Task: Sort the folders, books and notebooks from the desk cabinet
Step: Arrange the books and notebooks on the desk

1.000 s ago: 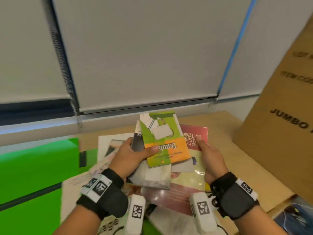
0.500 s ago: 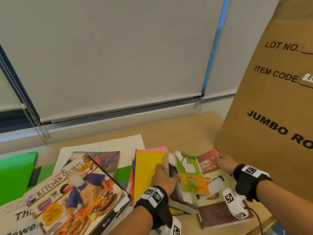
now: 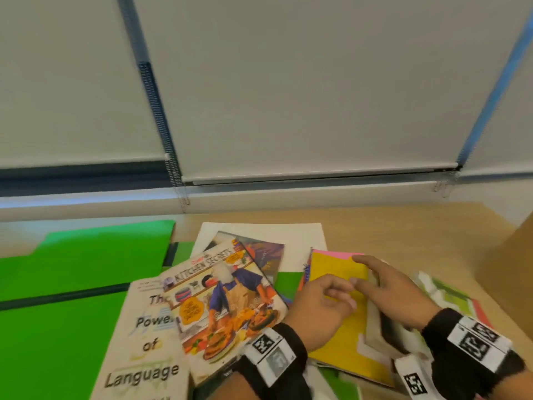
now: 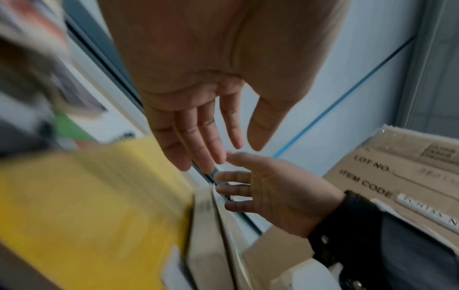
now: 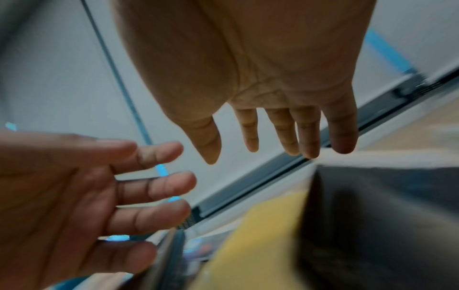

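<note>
The left hand (image 3: 318, 310) hovers over the yellow notebook (image 3: 337, 321), fingers loose and apart, holding nothing. The right hand (image 3: 395, 293) reaches in beside it, fingers spread and straight, its fingertips (image 3: 359, 258) over the notebook's far edge – whether they touch the cover I cannot tell. Half a second ago the left hand gripped a thick book with a green and orange booklet on it; now that book (image 3: 377, 327) lies just right of the yellow notebook and both hands are free. The right hand has come across from the red booklet by the cardboard box.

Left of the notebook, a cookbook (image 3: 222, 301) lies tilted on a white book (image 3: 144, 345) titled with "Power of Language". Green folders (image 3: 72, 269) cover the tabletop's left side. A white sheet (image 3: 300, 235) sits behind the cookbook, near the back edge. The wooden tabletop (image 3: 403, 229) shows bare at the back right – a cardboard box (image 3: 510, 261) stands at its right edge. Pale roller blinds (image 3: 288, 82) hang behind the table.
</note>
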Demonstrator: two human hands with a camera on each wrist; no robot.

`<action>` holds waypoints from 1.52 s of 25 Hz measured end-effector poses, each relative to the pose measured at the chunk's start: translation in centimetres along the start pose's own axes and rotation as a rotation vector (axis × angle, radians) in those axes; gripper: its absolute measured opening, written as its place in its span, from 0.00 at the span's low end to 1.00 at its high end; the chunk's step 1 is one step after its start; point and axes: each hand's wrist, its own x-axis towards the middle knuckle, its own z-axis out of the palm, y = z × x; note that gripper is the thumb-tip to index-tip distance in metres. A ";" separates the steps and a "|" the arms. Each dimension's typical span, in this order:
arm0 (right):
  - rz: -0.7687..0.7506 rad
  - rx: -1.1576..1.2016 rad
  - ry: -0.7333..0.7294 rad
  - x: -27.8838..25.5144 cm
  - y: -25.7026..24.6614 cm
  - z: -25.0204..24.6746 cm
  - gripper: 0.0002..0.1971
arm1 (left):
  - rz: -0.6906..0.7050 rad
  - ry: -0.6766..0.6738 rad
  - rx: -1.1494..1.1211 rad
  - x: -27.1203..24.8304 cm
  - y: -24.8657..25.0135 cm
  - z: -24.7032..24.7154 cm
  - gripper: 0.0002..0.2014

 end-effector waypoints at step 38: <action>0.655 0.557 0.306 -2.6 7.5 -4.7 0.17 | -0.046 0.047 1.291 -7.8 -14.9 -3.4 0.23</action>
